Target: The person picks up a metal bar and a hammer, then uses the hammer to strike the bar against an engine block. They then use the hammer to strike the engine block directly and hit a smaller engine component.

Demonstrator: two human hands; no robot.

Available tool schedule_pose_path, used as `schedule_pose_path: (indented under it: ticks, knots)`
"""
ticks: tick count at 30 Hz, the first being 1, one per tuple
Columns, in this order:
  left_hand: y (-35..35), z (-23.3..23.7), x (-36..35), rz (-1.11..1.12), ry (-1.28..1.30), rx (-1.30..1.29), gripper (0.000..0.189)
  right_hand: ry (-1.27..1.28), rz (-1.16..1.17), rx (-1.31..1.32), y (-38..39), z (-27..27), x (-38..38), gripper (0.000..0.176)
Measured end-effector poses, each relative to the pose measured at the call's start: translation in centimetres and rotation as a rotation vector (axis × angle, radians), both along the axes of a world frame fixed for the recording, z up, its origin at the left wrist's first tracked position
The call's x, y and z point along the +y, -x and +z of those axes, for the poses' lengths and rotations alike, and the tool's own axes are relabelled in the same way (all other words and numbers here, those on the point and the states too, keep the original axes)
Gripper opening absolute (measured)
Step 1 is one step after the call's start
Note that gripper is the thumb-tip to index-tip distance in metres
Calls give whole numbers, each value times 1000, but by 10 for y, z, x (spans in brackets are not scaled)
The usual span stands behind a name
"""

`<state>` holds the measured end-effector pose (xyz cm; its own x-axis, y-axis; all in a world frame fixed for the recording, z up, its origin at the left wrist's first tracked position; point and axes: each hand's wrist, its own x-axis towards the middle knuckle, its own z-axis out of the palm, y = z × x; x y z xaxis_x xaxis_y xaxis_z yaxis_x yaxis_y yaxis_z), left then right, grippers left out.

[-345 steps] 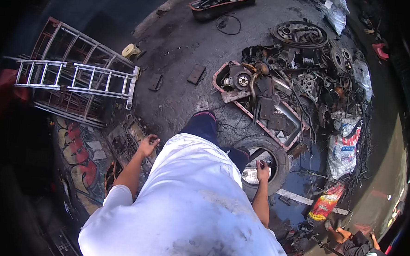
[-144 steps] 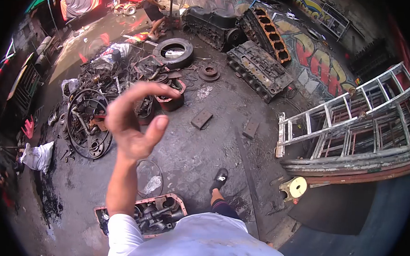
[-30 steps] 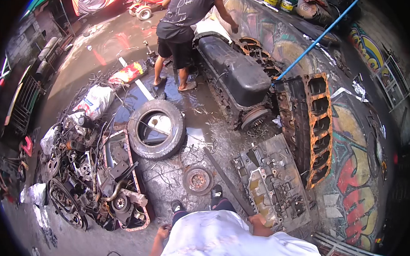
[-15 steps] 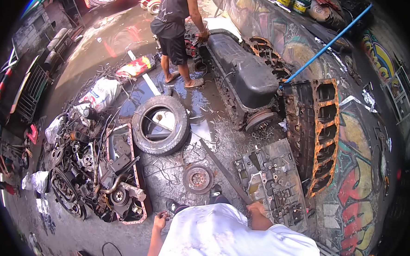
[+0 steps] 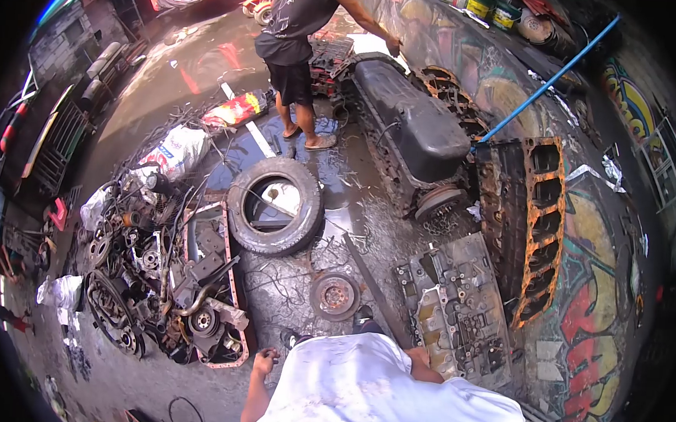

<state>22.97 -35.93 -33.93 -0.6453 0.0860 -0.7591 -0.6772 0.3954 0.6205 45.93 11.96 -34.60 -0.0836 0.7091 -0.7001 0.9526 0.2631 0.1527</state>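
Observation:
My left hand hangs beside my white shirt with its fingers curled; whatever may be inside them is too small to make out. Low on the other side, my right hand closes around the lower end of a long flat metal bar, its fingers partly hidden by the shirt. The bar slants away from me across the wet floor. Just right of that hand lies a greasy cylinder head. A round rusty disc rests on the ground near my feet.
A tyre lies ahead, left of centre. Heaped engine parts spread at left. A big engine with a black oil pan and a rusty-edged engine block line the graffiti wall. Another person stands beside the engine.
The other person has straightened somewhat and moved a hand from the engine's far end out toward the wall. My view has shifted slightly; my right hand stays at the bar's end.

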Motion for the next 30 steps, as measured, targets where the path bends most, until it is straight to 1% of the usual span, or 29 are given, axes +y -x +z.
schedule_pose_path:
  ticks: [5, 11, 12, 13, 14, 17, 19, 22, 27, 29, 30]
  knots:
    - [7, 22, 2, -36, 55, 38, 35, -5, -28, -42, -27, -18, -6, 58]
    - [-1, 25, 3, -3, 29, -10, 32, -28, -101, -59, -46, -36, -5, 57]
    - [-3, 24, 3, -13, 31, -15, 31, -36, -84, -75, -41, -36, -3, 53]
    - [-6, 22, 2, -22, 32, -17, 30, -9, 47, -63, -39, -39, 0, 48]
    - [-9, 20, -1, -30, 34, -19, 30, -3, 86, -48, -40, -40, -1, 47]
    - [-18, 11, -7, 8, 3, -36, 28, -6, 143, 1, -47, -56, 6, 43]
    - [-20, 14, -8, 35, -1, -47, 27, -12, 182, 34, -48, -67, 11, 41]
    - [-20, 19, -11, -11, 62, -49, 27, -18, 264, 98, -54, -89, 20, 38]
    - [-23, 26, -8, 65, 36, -58, 37, -48, 438, 228, -72, -149, 32, 32]
    - [-25, 27, -7, 61, 34, -44, 35, -68, 520, 274, -82, -175, 34, 30]
    - [-25, 25, -8, 60, 35, -37, 34, -84, 559, 290, -80, -175, 32, 29]
